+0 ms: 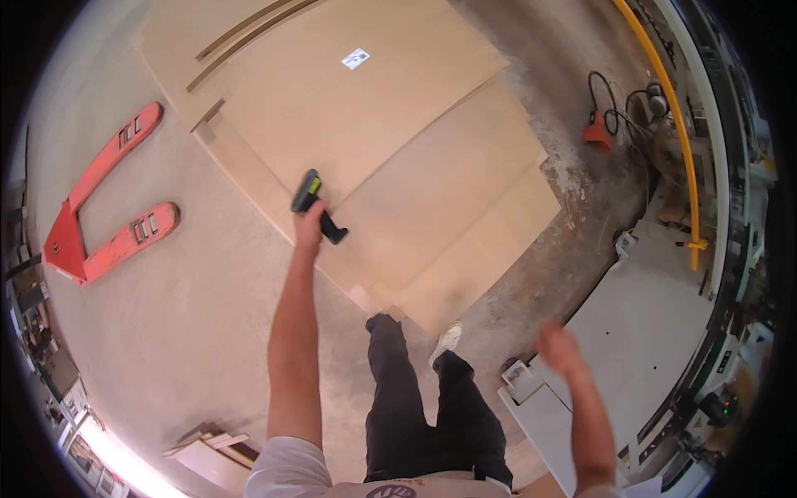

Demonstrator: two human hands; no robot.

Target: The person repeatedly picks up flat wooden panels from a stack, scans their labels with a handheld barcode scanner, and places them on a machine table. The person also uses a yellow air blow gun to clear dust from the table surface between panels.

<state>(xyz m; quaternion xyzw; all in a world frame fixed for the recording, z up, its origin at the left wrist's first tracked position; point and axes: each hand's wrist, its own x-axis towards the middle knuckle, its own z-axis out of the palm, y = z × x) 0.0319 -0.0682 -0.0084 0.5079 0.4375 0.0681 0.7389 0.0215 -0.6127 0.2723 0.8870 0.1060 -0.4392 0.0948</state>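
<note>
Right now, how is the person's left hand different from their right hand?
The left hand grips a black handheld scanner with a green stripe; the right hand holds nothing. The left hand is stretched far forward over the stacked wooden boards, while the right hand hangs lower, out to the side above the white machine. The left hand looks sharp; the right hand is blurred. Both arms are bare below short white sleeves.

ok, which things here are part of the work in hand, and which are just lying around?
In hand:
- left hand gripping the black handheld scanner
- stack of large pale wooden boards with a small white label

Lying about:
- orange pallet truck
- orange device with black cable
- right hand, empty, over the white machine table
</note>
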